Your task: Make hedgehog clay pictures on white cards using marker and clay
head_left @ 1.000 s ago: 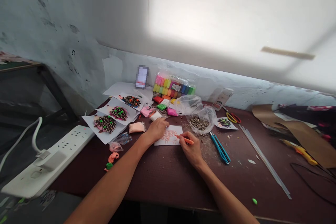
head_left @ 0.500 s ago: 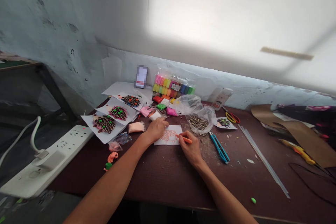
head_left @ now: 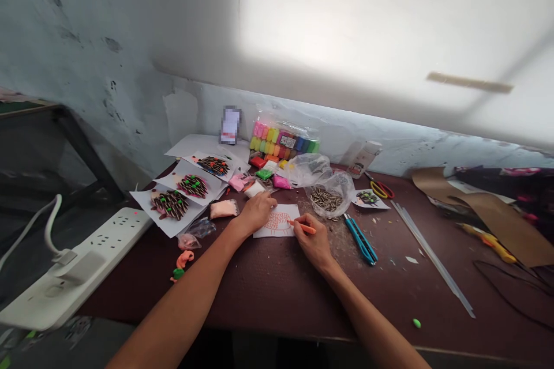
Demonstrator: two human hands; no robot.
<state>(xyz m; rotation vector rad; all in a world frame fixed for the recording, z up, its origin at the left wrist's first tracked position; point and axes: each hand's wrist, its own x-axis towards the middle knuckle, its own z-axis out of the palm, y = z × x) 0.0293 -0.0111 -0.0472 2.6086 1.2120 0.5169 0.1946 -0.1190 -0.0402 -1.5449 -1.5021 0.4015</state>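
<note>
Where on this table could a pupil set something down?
The table is bare between left forearm and right forearm, nearer than the drawing; also between right forearm and clear strips, bar a green lump. Crowded beyond the drawing: clay packs, seed bag.

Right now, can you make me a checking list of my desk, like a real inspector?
Surface: brown desk, scraps and crumbs scattered on it.
Things in use: orange pen, tip at the white paper with an orange drawing.
Clutter: seed bag, red-and-yellow scissors, pink packet.
Hands: left hand on the paper's edge; right hand's fingers grip the pen.
Cables: white one at the power strip; dark one far right.
Surroundings: scuffed wall.
</note>
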